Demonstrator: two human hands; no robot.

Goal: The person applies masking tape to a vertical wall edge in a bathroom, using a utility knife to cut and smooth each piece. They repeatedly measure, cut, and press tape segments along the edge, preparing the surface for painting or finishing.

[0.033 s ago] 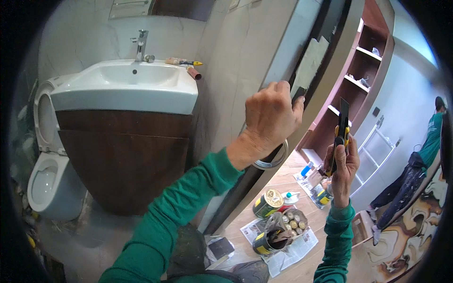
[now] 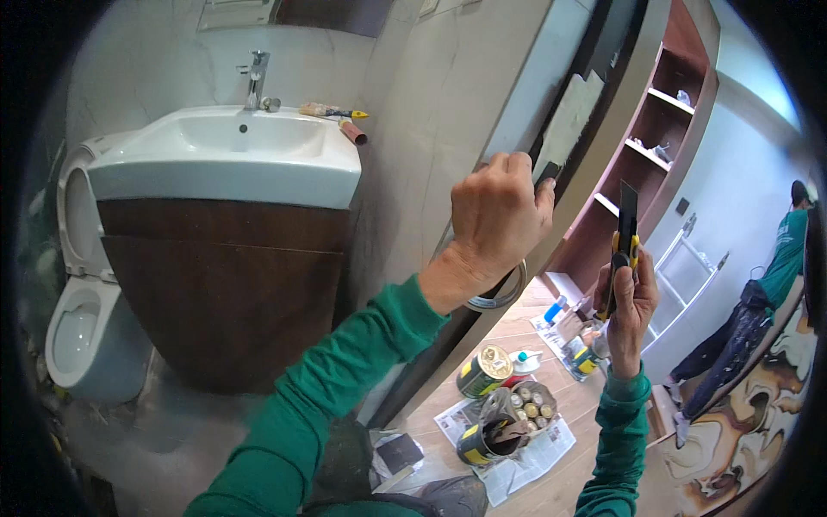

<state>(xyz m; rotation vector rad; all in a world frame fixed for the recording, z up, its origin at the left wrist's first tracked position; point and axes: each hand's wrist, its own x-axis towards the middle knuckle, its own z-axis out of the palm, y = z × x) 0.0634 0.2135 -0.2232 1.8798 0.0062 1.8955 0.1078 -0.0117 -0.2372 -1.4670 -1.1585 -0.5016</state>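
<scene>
My left hand (image 2: 500,211) is closed beside the dark door frame, its thumb and forefinger pinched on a small dark piece (image 2: 546,174) whose kind I cannot make out. A pale strip with a jagged upper end (image 2: 575,116) runs up the frame just above this hand. Below the wrist, partly behind it, shows a silvery ring (image 2: 501,291), perhaps a tape roll. My right hand (image 2: 631,297) grips a black and yellow utility knife (image 2: 622,258). Its dark blade is slid out and points upward, apart from the frame.
Left: a white washbasin (image 2: 233,177) with a paintbrush (image 2: 332,111) and paint roller (image 2: 351,132) on it, and a toilet (image 2: 86,336). Paint cans (image 2: 485,372) and spray cans (image 2: 534,401) stand on newspaper (image 2: 547,448) below. Far right, a co-worker (image 2: 767,297) stands near a ladder (image 2: 680,284).
</scene>
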